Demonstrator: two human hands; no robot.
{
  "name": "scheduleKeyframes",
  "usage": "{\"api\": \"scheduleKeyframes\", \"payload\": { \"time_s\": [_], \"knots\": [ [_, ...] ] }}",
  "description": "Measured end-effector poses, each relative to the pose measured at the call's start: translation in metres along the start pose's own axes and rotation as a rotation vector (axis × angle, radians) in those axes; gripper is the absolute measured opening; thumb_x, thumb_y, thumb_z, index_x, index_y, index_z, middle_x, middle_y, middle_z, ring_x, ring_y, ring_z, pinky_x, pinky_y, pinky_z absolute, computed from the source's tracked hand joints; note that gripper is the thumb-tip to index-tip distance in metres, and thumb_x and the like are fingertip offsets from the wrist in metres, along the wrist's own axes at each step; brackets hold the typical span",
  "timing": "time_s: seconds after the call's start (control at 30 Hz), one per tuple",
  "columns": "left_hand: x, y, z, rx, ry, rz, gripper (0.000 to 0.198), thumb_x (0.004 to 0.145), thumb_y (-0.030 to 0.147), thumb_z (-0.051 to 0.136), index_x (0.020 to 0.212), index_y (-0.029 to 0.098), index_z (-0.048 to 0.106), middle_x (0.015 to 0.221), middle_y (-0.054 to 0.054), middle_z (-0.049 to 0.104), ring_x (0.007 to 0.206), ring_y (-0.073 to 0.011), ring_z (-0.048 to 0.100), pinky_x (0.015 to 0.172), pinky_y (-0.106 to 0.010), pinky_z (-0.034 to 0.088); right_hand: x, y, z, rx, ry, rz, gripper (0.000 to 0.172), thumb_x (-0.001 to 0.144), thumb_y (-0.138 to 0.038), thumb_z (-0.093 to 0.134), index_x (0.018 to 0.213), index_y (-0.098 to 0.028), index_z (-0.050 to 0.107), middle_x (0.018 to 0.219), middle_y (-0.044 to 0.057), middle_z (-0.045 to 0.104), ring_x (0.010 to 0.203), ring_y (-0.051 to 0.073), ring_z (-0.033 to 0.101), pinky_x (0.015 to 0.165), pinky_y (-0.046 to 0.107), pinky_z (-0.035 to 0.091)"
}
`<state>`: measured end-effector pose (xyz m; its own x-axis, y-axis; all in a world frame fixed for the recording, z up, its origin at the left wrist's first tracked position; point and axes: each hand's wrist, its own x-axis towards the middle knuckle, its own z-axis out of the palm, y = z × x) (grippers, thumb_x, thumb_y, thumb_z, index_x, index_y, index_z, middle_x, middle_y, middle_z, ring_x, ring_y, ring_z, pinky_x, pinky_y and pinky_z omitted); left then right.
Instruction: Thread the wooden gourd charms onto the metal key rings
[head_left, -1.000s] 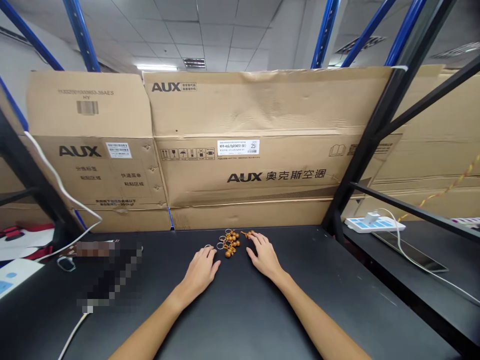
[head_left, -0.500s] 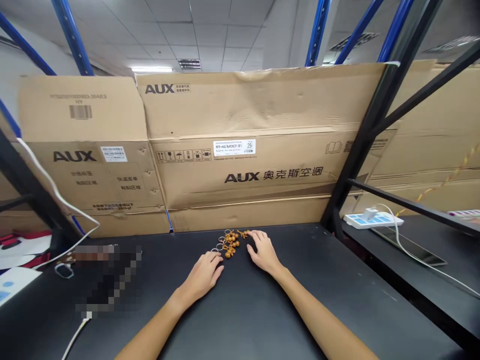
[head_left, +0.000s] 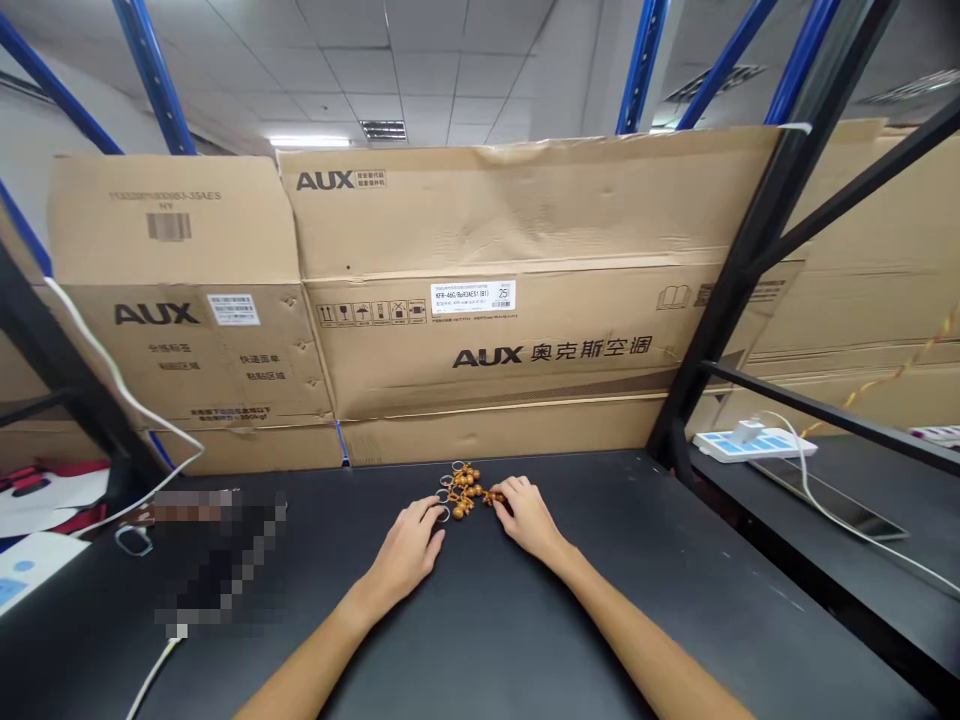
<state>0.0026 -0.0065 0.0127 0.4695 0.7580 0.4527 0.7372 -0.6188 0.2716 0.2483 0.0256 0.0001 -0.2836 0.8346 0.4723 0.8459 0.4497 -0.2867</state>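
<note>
A small heap of brown wooden gourd keychains [head_left: 462, 488] with metal rings lies on the black table [head_left: 480, 620], close to the cardboard wall. My left hand [head_left: 409, 548] rests flat on the table, its fingertips touching a ring at the heap's left edge. On the other side, my right hand [head_left: 526, 514] has its fingers curled on one keychain at the heap's right edge. Both forearms stretch over the table towards the heap.
Large AUX cardboard boxes [head_left: 517, 330] stand along the back of the table. A black frame post [head_left: 720, 330] rises at the right, with a white power strip [head_left: 750, 443] and cable beyond it. A white cable [head_left: 150, 665] and a blurred patch lie at the left.
My right hand has drawn one keychain from the far right of the heap back towards its near side. My left hand has slid forward until its fingertips touch a ring.
</note>
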Motion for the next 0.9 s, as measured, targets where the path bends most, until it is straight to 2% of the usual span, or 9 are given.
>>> {"api": "scheduleKeyframes", "payload": {
  "time_s": [0.13, 0.37, 0.53, 0.7, 0.8, 0.9],
  "knots": [
    [0.0, -0.001, 0.002, 0.04, -0.008, -0.028, 0.022, 0.091, 0.021, 0.047, 0.108, 0.018, 0.06, 0.113, -0.01, 0.063, 0.106, -0.0243, 0.058, 0.094, -0.041, 0.046, -0.007, -0.015, -0.001, 0.065, 0.004, 0.008, 0.009, 0.088, -0.019, 0.05, 0.089, -0.02, 0.06, 0.092, 0.006, 0.062, 0.087, 0.022, 0.053, 0.075, 0.033, 0.042],
    [0.003, 0.007, -0.007, 0.026, -0.039, 0.004, 0.015, 0.091, 0.026, 0.05, 0.086, 0.019, 0.062, 0.093, -0.006, 0.066, 0.089, -0.0218, 0.061, 0.081, -0.036, 0.047, -0.007, -0.022, -0.003, 0.231, 0.075, -0.155, 0.008, 0.087, -0.019, 0.051, 0.092, -0.019, 0.057, 0.088, 0.006, 0.06, 0.085, 0.021, 0.053, 0.078, 0.033, 0.043],
    [0.003, 0.01, -0.006, 0.081, -0.045, 0.054, 0.018, 0.092, 0.028, 0.05, 0.082, 0.018, 0.061, 0.085, -0.006, 0.065, 0.084, -0.0223, 0.06, 0.079, -0.036, 0.044, -0.009, -0.031, -0.007, 0.31, 0.059, -0.204, 0.007, 0.083, -0.019, 0.053, 0.088, -0.019, 0.057, 0.084, 0.005, 0.06, 0.082, 0.021, 0.054, 0.076, 0.034, 0.045],
    [0.002, 0.011, -0.001, 0.116, -0.046, 0.1, 0.027, 0.096, 0.029, 0.041, 0.081, 0.019, 0.061, 0.08, -0.007, 0.062, 0.08, -0.0224, 0.058, 0.075, -0.036, 0.043, -0.012, -0.038, -0.003, 0.292, 0.008, -0.248, 0.008, 0.081, -0.018, 0.055, 0.089, -0.02, 0.056, 0.085, 0.004, 0.062, 0.081, 0.019, 0.055, 0.075, 0.032, 0.045],
    [0.003, 0.014, -0.001, 0.013, -0.044, 0.046, 0.027, 0.096, 0.029, 0.04, 0.082, 0.019, 0.061, 0.083, -0.006, 0.063, 0.082, -0.0213, 0.058, 0.076, -0.035, 0.044, -0.013, -0.04, -0.002, 0.285, 0.004, -0.265, 0.009, 0.081, -0.018, 0.057, 0.089, -0.02, 0.055, 0.085, 0.004, 0.062, 0.081, 0.019, 0.055, 0.075, 0.031, 0.045],
    [0.005, 0.018, -0.004, -0.199, -0.042, -0.055, 0.024, 0.094, 0.028, 0.043, 0.08, 0.02, 0.061, 0.089, -0.004, 0.066, 0.085, -0.0196, 0.059, 0.079, -0.032, 0.045, -0.013, -0.043, -0.005, 0.307, -0.003, -0.271, 0.008, 0.08, -0.018, 0.056, 0.088, -0.02, 0.055, 0.084, 0.004, 0.062, 0.079, 0.019, 0.055, 0.075, 0.031, 0.044]
  ]
}}
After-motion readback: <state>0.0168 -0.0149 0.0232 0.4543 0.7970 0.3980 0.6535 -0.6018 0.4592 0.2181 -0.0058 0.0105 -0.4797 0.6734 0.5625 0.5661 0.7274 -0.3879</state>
